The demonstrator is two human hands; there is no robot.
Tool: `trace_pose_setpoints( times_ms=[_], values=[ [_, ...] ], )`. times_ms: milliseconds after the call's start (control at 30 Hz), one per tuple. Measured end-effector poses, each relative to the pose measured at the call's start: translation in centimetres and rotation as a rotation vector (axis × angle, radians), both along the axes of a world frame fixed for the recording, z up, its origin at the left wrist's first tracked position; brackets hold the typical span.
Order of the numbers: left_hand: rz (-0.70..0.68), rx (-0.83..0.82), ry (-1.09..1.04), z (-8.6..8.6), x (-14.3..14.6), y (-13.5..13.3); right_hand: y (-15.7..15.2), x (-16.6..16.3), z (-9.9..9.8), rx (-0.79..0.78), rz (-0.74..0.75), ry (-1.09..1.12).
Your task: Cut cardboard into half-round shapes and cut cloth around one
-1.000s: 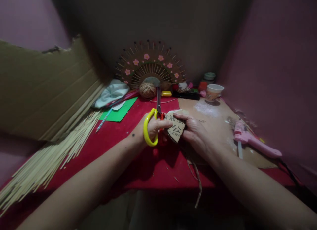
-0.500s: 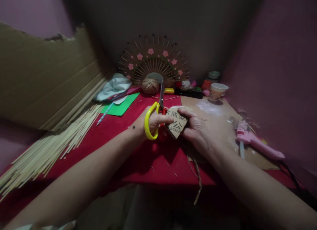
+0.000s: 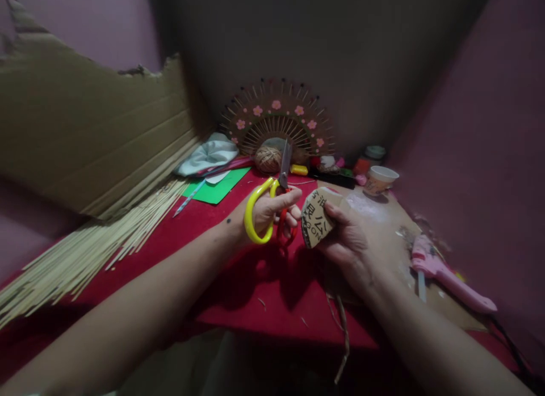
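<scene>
My left hand [image 3: 272, 211] grips scissors [image 3: 261, 211] with one yellow and one red handle loop; the blades point up and away, closed or nearly so. My right hand [image 3: 347, 242] holds a small printed cardboard piece [image 3: 315, 219], turned on edge beside the scissors, with a small gap between them. Both hands hover over the red cloth [image 3: 238, 271] on the table.
A bundle of thin bamboo sticks [image 3: 85, 248] and a big cardboard sheet [image 3: 89, 134] lie left. At the back are a stick fan with pink flowers [image 3: 279, 115], a twine ball [image 3: 267, 157], green paper [image 3: 217, 187], a paper cup [image 3: 380, 179]. A pink glue gun [image 3: 443, 271] lies right.
The scissors have come off the cardboard piece. My right hand has turned the piece from flat to on edge and drawn it slightly right. The view shifted.
</scene>
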State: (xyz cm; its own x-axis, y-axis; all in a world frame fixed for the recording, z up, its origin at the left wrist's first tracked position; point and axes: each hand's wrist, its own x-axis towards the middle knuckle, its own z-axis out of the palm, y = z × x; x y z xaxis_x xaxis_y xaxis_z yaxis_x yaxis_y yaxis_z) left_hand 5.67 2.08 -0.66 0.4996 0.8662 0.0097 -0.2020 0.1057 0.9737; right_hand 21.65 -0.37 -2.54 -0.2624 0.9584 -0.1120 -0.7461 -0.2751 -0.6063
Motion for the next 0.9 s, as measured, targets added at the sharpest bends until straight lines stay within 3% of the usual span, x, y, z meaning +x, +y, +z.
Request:
trace_pose_setpoints(
  times_ms=[233, 567, 800, 900],
  values=[
    [-0.003, -0.056, -0.08, 0.2, 0.0, -0.5, 0.2, 0.5, -0.1, 0.0, -0.088, 0.002],
    [-0.224, 0.066, -0.005, -0.3, 0.4, -1.4, 0.1, 0.3, -0.1, -0.001, -0.064, -0.016],
    [-0.181, 0.038, -0.036, -0.2, 0.4, -1.6, 0.1, 1.0, -0.7, 0.092, 0.026, -0.091],
    [-0.102, 0.002, -0.09, 0.1, 0.4, -1.6, -0.2, 0.8, -0.7, 0.122, 0.039, -0.096]
  ],
)
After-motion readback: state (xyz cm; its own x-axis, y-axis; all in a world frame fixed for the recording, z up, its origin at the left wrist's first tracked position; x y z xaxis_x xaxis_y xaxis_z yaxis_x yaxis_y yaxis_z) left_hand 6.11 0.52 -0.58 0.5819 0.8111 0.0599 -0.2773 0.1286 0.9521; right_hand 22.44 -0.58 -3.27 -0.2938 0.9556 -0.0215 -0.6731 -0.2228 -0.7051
